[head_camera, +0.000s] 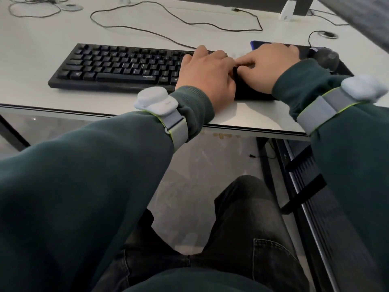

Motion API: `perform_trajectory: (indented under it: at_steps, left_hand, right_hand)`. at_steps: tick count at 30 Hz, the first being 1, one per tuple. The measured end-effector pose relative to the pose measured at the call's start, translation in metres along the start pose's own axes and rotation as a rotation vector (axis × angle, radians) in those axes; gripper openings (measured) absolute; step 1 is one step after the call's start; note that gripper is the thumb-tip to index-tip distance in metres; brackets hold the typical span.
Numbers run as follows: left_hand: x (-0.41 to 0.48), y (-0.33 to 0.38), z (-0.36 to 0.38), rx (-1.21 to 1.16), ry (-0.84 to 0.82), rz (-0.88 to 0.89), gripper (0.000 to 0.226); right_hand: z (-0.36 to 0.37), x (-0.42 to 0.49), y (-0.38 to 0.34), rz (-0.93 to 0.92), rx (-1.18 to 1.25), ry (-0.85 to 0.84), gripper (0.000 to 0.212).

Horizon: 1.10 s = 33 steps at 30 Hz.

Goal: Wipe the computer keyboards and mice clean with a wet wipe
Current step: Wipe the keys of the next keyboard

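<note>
A smooth matt white tabletop (42, 49) with a thin dark front edge stands on black metal legs (12, 131) over a glossy grey stone-patterned floor (210, 165). Thin black cables (174, 15) loop loosely across the far part of the surface, a round cable port (327, 34) is sunk into it at the right, and the white plastic foot of a monitor (286, 11) stands at the back. The long, black, hard-plastic keyboard (117, 64), with low square keys and a rounded front lip, lies slantwise near the front edge. Just beside its right end is a flat dark mouse mat with a blue rim (304, 49), and the rounded black mouse (326, 57) sits on it, blurred. Both hands are over the keyboard's right end. The left hand (208, 74) rests palm down with its knuckles raised and fingertips hidden, so I cannot tell whether it grips anything. The right hand (273, 60) reaches across with fairly straight fingers laid on the keys, touching the left. A pale blur (236, 54) shows by the fingertips; I cannot tell whether it is the wipe. Soft dark green sleeves (84, 165) carry white moulded wrist units on grey woven bands edged in lime (155, 100). Black denim trousers (252, 218) show below.
</note>
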<state>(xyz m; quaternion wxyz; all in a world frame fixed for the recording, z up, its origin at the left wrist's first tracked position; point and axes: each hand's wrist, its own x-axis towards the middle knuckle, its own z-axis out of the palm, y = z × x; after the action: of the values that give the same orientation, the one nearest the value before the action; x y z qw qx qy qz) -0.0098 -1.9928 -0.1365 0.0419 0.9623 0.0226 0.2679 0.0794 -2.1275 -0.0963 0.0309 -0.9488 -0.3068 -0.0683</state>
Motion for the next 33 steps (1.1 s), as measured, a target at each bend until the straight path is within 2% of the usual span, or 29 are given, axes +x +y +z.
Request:
perform_trajectory:
  at_steps: [4,9,11,19,23,27,31,33]
  left_hand:
    - [0.0,-0.001,0.0,-0.006,0.005,-0.006,0.024]
    - [-0.001,0.0,-0.001,-0.013,-0.004,-0.009,0.026]
    - [-0.001,-0.001,-0.001,-0.012,-0.002,-0.009,0.026]
    - [-0.001,-0.002,0.002,-0.044,0.007,-0.022,0.025]
    - [0.002,-0.002,0.002,-0.046,0.014,-0.002,0.025]
    - [0.002,-0.002,0.003,-0.045,0.014,0.017,0.022]
    - [0.001,-0.003,0.002,-0.036,0.023,0.02,0.015]
    - [0.001,-0.002,0.002,-0.031,0.021,0.021,0.017]
  right_hand:
    - [0.003,-0.01,-0.001,-0.055,-0.058,0.033,0.035]
    - [0.009,-0.002,-0.013,0.142,-0.044,-0.037,0.041]
    - [0.007,0.003,-0.019,0.164,-0.03,-0.078,0.039]
    - [0.021,-0.018,-0.004,0.037,-0.078,0.035,0.049]
    - [0.022,-0.022,0.003,0.223,-0.104,0.127,0.051]
    - [0.012,-0.003,-0.007,0.315,-0.075,0.044,0.038]
    - [0.017,0.009,-0.016,0.183,-0.048,-0.025,0.052]
    - [0.02,0.007,-0.007,0.213,-0.099,0.012,0.059]
